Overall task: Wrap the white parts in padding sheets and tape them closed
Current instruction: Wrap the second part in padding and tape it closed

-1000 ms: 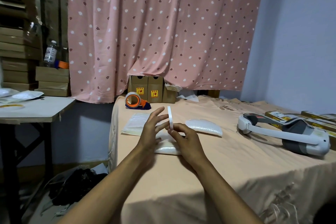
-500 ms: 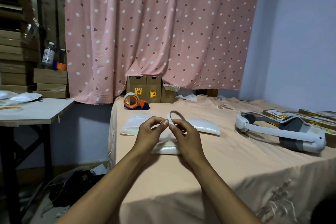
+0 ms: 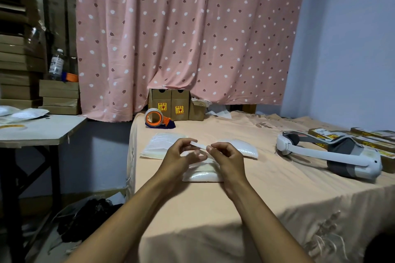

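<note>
A short white strip is stretched flat between the fingertips of my left hand and my right hand; both pinch its ends. Right under my hands a wrapped white padded bundle lies on the peach cloth. A flat stack of padding sheets sits behind my left hand. Another white padded packet lies behind my right hand. A tape dispenser with an orange core stands further back.
A white headset lies at the right, with several yellow-labelled boxes behind it. Brown cartons stand against the pink curtain. A side table at the left holds bags, with stacked cardboard boxes beyond.
The white strip stood upright in my right hand, then curled into a loop. Now both hands have pulled it out flat and level between them.
</note>
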